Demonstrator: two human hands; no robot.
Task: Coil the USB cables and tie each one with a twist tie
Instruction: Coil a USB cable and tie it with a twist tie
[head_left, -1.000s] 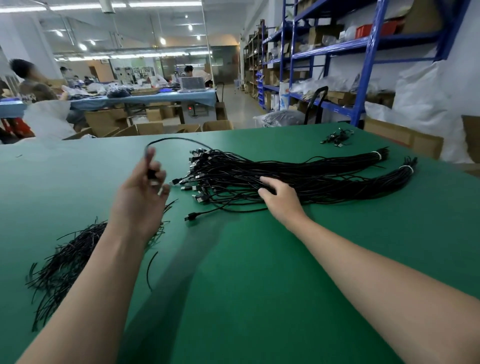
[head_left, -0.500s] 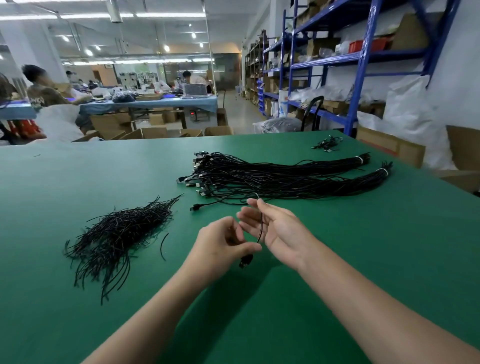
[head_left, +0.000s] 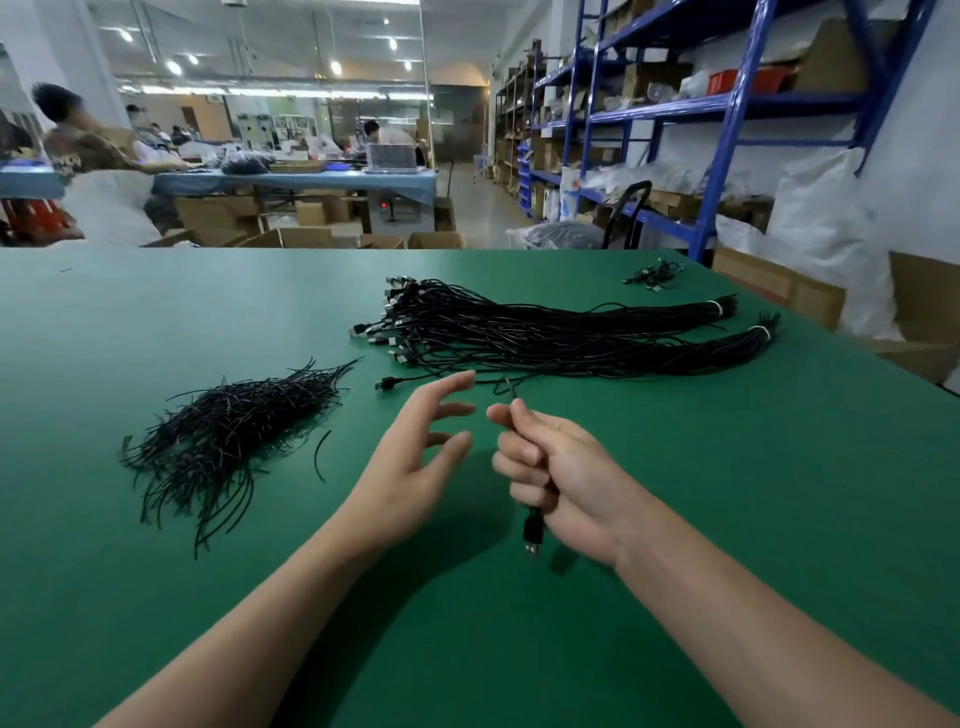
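Right hand (head_left: 561, 470) grips one USB cable (head_left: 533, 527); left hand (head_left: 415, 457) empty, fingers spread.

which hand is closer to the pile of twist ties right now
Left. The left hand hovers open just right of the pile of twist ties, with bare green table between them. The right hand is farther right, closed on a USB cable.

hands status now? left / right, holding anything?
Left hand: open, fingers spread, holding nothing.
Right hand: closed on one USB cable, plug hanging below the fist.
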